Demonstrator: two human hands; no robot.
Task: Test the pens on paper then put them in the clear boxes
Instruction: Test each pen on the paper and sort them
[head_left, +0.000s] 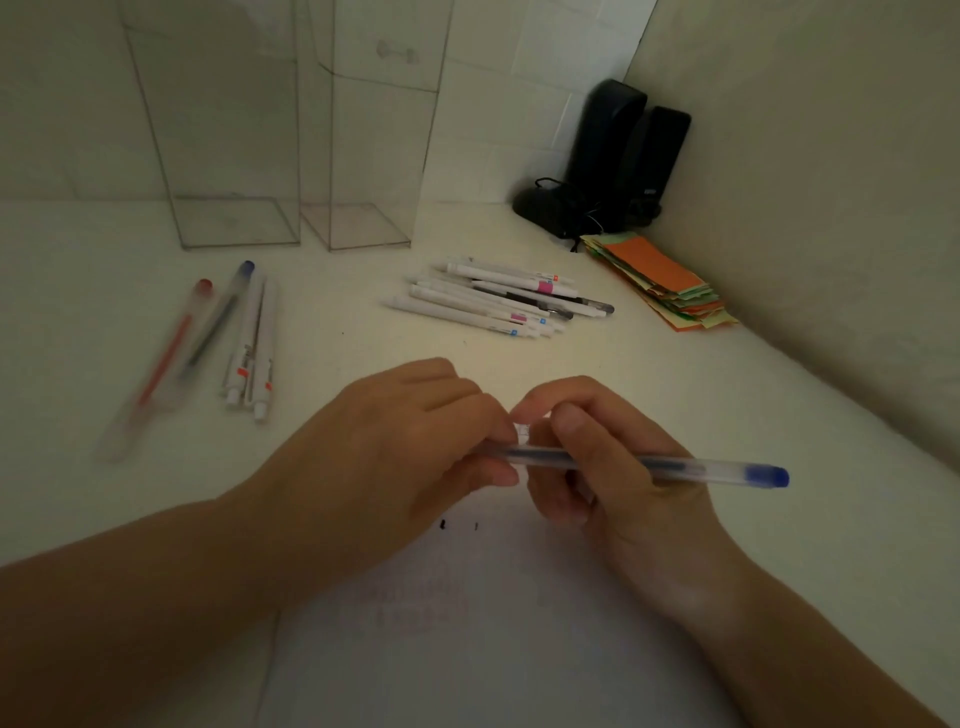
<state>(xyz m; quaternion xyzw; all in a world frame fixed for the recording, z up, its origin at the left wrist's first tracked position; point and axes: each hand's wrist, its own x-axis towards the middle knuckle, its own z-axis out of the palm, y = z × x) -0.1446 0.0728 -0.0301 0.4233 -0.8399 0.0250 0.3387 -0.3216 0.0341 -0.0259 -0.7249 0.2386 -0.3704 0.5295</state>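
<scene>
Low at the centre of the frame, above the paper, both hands hold a clear blue gel pen: the right hand has its grip wrapped round the barrel while the left hand pinches the end nearest it, apparently pulling the cap. Its long axis runs left to right, blue end toward the right edge. Next, I judge, comes a test stroke, tip tilted down to the sheet, then the clear boxes at upper left.

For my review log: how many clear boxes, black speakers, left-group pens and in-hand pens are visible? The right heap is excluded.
Clear boxes: 2
Black speakers: 2
Pens in the left group: 4
Pen held in both hands: 1
Total: 9
</scene>
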